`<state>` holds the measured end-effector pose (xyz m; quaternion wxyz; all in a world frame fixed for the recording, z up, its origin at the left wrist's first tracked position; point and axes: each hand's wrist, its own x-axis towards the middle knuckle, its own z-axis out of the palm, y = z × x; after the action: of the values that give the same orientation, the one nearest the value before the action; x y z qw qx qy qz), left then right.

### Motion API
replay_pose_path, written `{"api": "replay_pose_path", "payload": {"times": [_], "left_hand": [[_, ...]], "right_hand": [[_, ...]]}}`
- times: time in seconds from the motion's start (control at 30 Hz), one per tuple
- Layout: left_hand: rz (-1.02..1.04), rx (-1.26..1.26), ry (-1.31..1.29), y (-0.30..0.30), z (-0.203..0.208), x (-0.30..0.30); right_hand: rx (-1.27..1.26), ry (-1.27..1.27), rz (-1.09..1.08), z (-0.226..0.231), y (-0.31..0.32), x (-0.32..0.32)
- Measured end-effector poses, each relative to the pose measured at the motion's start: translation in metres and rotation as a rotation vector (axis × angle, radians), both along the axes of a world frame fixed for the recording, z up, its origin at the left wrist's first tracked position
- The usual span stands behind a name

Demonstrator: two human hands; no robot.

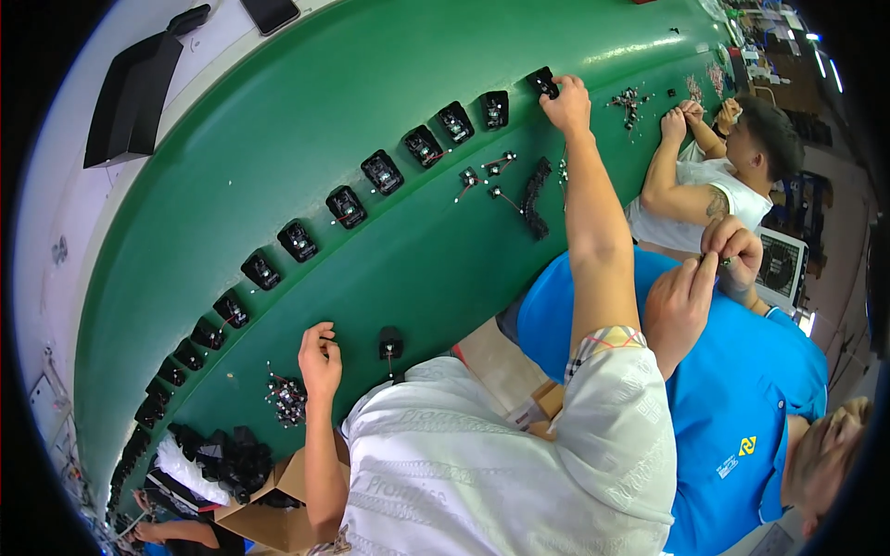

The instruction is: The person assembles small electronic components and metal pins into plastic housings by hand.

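My right hand (567, 104) reaches far out over the green belt (371, 83) and grips a small black housing (542, 82) at the end of a curved row of like housings (383, 171). My left hand (320, 360) rests on the belt near me with its fingers curled in, and I see nothing in them. It lies between a pile of small wired parts (286, 399) and a single black housing (390, 343).
Loose wired parts (491, 167) and a black strip of pieces (535, 196) lie beside my right arm. A person in a blue shirt (742, 389) works close on my right, hands together (709, 278). Another person (714, 176) sits beyond. A cardboard box (269, 500) stands lower left.
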<state>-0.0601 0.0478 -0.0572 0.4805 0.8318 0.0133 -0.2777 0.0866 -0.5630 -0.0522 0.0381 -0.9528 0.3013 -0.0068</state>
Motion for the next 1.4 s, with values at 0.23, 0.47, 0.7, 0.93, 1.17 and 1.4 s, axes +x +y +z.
{"api": "replay_pose_path", "payload": {"times": [0.23,0.47,0.7,0.93,1.17,1.4], "left_hand": [[-0.172,0.021,0.153,-0.008,0.002,-0.012],[-0.198,-0.037,0.349,-0.02,-0.007,-0.035],[0.05,-0.385,0.674,-0.041,0.003,-0.042],[0.001,-0.463,0.735,-0.051,0.008,-0.047],[-0.052,-0.409,0.644,-0.015,0.012,-0.043],[0.001,-0.384,0.612,-0.002,0.034,-0.02]], "right_hand": [[0.013,-0.893,-0.008,0.015,0.187,-0.052],[0.807,-0.577,-0.168,0.004,0.356,-0.198],[0.972,-0.176,-0.055,0.03,0.397,-0.276],[0.514,-0.024,0.19,0.027,0.417,-0.27],[0.359,-0.465,0.14,0.038,0.307,-0.16],[-0.144,-0.592,-0.046,0.038,0.019,-0.037]]}}
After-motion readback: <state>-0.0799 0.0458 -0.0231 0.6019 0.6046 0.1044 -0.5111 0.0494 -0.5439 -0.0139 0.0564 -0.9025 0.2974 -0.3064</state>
